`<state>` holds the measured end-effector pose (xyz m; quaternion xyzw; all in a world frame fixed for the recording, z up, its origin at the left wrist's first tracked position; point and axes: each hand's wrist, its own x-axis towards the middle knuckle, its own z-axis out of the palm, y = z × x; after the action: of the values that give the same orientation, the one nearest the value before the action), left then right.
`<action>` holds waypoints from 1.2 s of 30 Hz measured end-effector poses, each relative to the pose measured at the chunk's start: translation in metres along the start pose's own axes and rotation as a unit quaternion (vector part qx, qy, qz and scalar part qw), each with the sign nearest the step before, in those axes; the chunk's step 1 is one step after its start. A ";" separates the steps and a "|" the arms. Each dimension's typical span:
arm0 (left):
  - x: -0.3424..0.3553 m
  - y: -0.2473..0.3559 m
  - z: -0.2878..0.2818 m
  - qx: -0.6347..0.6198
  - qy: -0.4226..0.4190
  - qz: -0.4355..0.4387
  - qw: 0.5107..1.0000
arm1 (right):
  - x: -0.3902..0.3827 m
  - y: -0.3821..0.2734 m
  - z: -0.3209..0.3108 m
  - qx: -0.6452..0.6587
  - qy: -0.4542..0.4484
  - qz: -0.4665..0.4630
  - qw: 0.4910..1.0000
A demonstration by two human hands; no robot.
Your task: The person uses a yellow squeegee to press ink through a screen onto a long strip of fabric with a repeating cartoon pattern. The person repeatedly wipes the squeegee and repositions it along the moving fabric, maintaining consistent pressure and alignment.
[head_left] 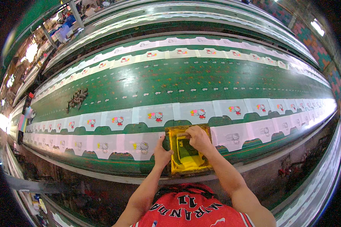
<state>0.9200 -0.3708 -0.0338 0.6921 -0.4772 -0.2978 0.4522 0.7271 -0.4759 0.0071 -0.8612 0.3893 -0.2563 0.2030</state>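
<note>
A screen printing frame [209, 163] with yellow-stained edges lies on the near row of pale fabric pieces, with yellow ink [189, 162] pooled on the near part of its mesh. My left hand [163, 154] grips the left side of the frame, its thumb pointing away from me. Inside the frame's far part, my right hand [199, 140] is closed on a squeegee [182, 135], mostly covered by the fingers. Left of the frame, a fabric piece [142, 146] bears a cartoon cat outline with yellow patches. To the right, another piece [233, 138] shows only the grey outline.
The long green printing table [155, 81] curves across the view. Beyond the near row runs a row of fabric pieces [195, 111] with coloured cat prints. A heap of small dark pieces [77, 99] lies at the left. More long tables [170, 17] stand farther off.
</note>
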 end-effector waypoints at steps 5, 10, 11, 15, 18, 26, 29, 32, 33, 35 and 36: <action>-0.002 0.001 0.000 0.011 -0.021 -0.030 0.999 | -0.043 -0.007 0.008 -0.039 -0.026 -0.005 0.999; -0.003 -0.008 0.002 0.053 -0.006 -0.015 0.998 | -0.123 -0.052 0.002 -0.027 -0.043 -0.014 0.999; -0.002 -0.003 0.003 0.056 -0.008 -0.009 0.998 | -0.129 -0.053 0.000 -0.035 -0.038 -0.025 0.998; -0.004 0.020 0.006 0.021 -0.017 -0.029 0.999 | -0.130 -0.040 -0.011 -0.022 0.002 -0.046 0.999; -0.007 0.038 0.032 0.041 0.011 0.042 0.998 | -0.126 -0.031 -0.048 -0.010 -0.015 -0.026 0.999; -0.025 0.098 0.168 0.010 -0.014 -0.024 1.000 | -0.173 0.066 -0.141 -0.019 -0.031 0.017 0.999; -0.029 0.094 0.205 0.009 -0.017 -0.028 0.999 | -0.189 0.094 -0.155 -0.013 -0.053 0.026 0.998; -0.032 0.093 0.221 0.009 -0.018 -0.023 1.000 | -0.205 0.115 -0.151 -0.010 -0.038 0.007 0.999; -0.032 0.094 0.223 0.010 -0.018 -0.022 1.000 | -0.210 0.119 -0.148 -0.012 -0.026 -0.003 1.000; -0.033 0.099 0.223 0.039 -0.013 -0.020 0.999 | -0.211 0.120 -0.151 -0.010 -0.026 -0.012 1.000; -0.034 0.101 0.222 0.047 -0.012 -0.021 0.999 | -0.211 0.119 -0.152 -0.010 -0.026 -0.015 0.999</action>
<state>0.6803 -0.4290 -0.0344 0.7190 -0.4810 -0.2928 0.4073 0.4490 -0.4090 0.0018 -0.8754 0.3729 -0.2328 0.2009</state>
